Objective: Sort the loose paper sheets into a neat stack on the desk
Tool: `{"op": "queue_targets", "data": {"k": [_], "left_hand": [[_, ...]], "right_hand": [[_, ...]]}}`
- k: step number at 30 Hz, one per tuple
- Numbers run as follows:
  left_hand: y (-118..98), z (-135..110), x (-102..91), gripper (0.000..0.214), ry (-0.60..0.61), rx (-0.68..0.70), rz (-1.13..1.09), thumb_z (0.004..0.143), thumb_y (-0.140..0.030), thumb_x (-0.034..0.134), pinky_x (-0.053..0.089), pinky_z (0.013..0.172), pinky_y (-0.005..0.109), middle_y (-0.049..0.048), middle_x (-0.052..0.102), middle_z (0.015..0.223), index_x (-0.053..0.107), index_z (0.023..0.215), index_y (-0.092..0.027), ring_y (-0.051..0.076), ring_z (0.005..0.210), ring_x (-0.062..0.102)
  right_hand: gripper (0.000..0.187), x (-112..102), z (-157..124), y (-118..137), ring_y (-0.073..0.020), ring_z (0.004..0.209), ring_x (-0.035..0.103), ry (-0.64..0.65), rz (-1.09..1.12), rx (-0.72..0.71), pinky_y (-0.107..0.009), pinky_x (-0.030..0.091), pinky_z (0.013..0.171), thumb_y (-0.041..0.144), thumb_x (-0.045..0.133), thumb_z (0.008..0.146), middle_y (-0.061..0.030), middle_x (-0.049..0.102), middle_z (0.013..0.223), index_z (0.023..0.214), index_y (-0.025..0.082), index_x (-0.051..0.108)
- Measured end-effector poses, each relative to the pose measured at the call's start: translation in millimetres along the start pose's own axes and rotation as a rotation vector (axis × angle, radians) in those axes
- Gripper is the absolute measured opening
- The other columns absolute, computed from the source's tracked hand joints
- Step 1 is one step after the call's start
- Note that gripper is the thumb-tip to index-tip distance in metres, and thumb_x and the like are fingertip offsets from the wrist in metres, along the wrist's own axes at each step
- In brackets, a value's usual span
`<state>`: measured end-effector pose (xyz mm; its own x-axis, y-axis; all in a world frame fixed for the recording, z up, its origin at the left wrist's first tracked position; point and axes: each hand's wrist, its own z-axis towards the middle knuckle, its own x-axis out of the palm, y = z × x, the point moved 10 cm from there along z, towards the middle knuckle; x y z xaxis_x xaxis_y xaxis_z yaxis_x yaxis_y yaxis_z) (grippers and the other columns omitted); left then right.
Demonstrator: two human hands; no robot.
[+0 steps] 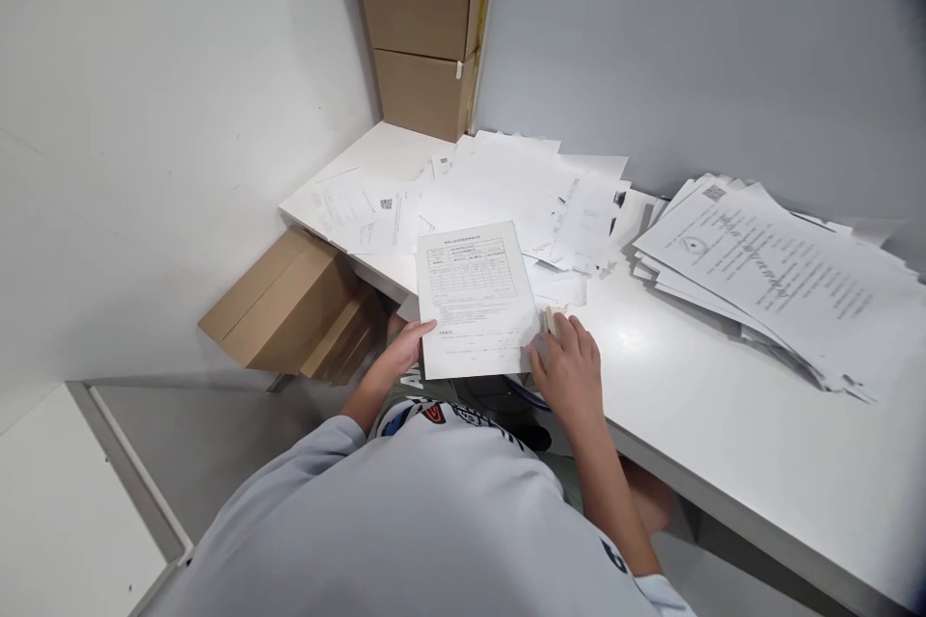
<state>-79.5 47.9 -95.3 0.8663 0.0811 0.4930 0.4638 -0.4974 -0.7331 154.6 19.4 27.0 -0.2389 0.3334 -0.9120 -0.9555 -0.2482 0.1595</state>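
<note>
A printed form (pixel 474 299) with a table near its top is tilted up over the front edge of the white desk. My left hand (pixel 406 349) grips the form at its lower left edge, thumb on the printed face. At the lower right corner of the same sheet, my right hand (pixel 573 371) has its thumb by the paper. The fingers of that hand curl over a small beige object (pixel 551 320) on the desk, mostly covered, so its kind is unclear.
Loose printed sheets (pixel 506 169) spread over the desk (pixel 694 386) behind the form. A thick, uneven paper stack (pixel 767 270) lies to the right. Cardboard boxes (pixel 423 19) stand in the back corner; another carton (pixel 279 299) sits below the desk's left edge.
</note>
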Motion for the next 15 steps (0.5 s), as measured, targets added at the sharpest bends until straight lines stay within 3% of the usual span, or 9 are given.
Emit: {"op": "queue_targets", "data": {"k": [8,15], "left_hand": [[-2,-3,-3.9,0.043,-0.052,0.017,0.019,0.069,-0.039,0.081,0.050,0.098,0.045,0.0165,0.075,0.104,0.075,0.097,-0.008,0.035,0.107,0.068],[-4,-4,-6.4,0.045,-0.060,0.043,0.012,0.066,-0.043,0.083,0.048,0.101,0.045,0.0163,0.076,0.100,0.075,0.093,-0.008,0.035,0.108,0.067]], "right_hand": [[0.036,15,5,-9,-0.0341,0.136,0.038,0.029,0.132,-0.004,-0.051,0.044,0.104,0.032,0.040,0.096,-0.0262,0.041,0.145,0.110,0.006,0.062],[0.043,24,-5,-44,-0.0315,0.137,0.038,-0.007,0.185,0.206,-0.051,0.044,0.103,0.011,0.029,0.089,-0.0224,0.037,0.150,0.118,0.008,0.061]]}}
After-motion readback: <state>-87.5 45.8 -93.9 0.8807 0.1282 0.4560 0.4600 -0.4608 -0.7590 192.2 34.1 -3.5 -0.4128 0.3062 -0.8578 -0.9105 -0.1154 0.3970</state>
